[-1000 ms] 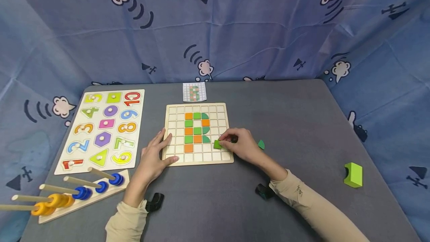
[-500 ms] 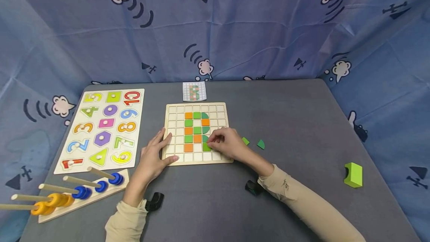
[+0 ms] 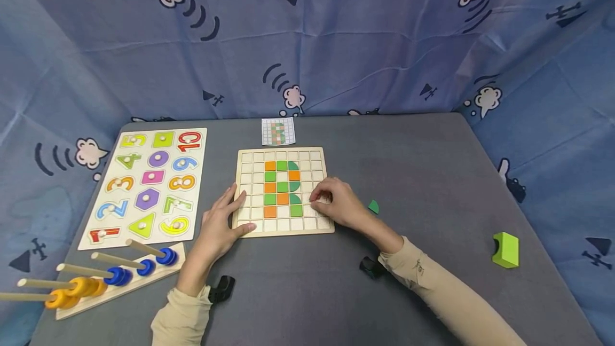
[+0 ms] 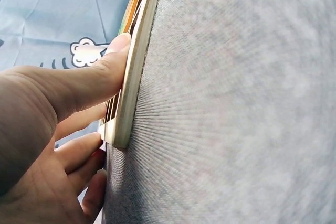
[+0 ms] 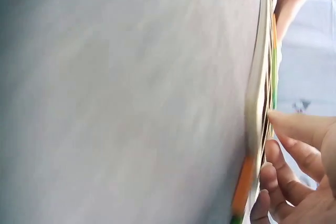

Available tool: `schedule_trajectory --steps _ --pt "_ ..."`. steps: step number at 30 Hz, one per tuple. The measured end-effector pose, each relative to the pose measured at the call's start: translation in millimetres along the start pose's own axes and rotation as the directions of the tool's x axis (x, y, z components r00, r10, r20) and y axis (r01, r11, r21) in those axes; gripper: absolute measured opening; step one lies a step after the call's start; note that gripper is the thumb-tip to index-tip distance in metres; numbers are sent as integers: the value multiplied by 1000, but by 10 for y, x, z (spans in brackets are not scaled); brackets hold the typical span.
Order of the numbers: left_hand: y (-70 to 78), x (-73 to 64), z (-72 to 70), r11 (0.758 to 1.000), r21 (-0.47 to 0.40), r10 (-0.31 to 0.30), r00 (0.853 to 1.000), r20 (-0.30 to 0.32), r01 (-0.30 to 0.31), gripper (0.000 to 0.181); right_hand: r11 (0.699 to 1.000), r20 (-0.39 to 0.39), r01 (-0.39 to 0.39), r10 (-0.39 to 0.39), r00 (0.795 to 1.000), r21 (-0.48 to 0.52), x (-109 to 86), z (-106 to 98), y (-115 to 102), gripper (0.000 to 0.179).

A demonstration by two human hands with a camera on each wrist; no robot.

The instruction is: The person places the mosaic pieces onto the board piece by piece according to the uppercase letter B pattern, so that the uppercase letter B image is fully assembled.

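A wooden grid board [image 3: 250,233] lies flat on the table, with orange, green and dark green tiles set in its middle cells. My left hand [image 3: 221,223] rests on its left side, thumb and fingertips touching the rim and the cells. In the left wrist view the thumb [image 4: 113,64] lies along the board's edge. My right hand [image 3: 341,204] hovers over the board's right part, fingers bent loosely with nothing visible between them. A bright green square tile [image 3: 296,211] sits in the grid just left of its fingertips. A dark green quarter-round tile [image 3: 373,206] lies right of the hand.
Behind the board lies a pattern card [image 3: 278,131]. At left are a number puzzle board [image 3: 112,186] and a peg stand [image 3: 120,282] with rings. A green block [image 3: 506,250] stands at far right. An orange piece [image 5: 242,186] shows beside the board in the right wrist view.
My right hand carried the green square tile left, placed it in the lower grid cell and let go, then drew back rightward. The left hand has stayed still.
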State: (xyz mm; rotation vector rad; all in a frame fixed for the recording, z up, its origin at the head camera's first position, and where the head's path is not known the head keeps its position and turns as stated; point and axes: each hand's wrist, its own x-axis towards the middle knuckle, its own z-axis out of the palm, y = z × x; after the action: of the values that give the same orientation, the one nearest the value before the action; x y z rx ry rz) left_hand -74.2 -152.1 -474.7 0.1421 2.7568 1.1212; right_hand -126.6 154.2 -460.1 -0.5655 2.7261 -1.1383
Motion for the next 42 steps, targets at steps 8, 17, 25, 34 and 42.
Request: schedule_trajectory --steps 8,17,25,34,42 --pt "-14 10 15 1000 -4 -2 1000 2 2 87 996 -15 -88 88 996 -2 -160 -275 291 7" --pt "-25 1 26 1000 -2 -1 1000 -3 1 86 996 78 -93 94 993 -15 -338 -550 527 16" --pt "7 -2 19 1000 -3 4 1000 -4 -4 87 997 137 -72 74 988 -25 -455 -702 576 37" --pt "36 -19 -9 1000 13 11 1000 -14 -10 85 998 94 -30 35 995 -60 -496 -647 567 38" --pt "58 -18 -12 1000 7 4 1000 -6 -4 85 998 41 -15 18 999 -58 -451 -532 527 17"
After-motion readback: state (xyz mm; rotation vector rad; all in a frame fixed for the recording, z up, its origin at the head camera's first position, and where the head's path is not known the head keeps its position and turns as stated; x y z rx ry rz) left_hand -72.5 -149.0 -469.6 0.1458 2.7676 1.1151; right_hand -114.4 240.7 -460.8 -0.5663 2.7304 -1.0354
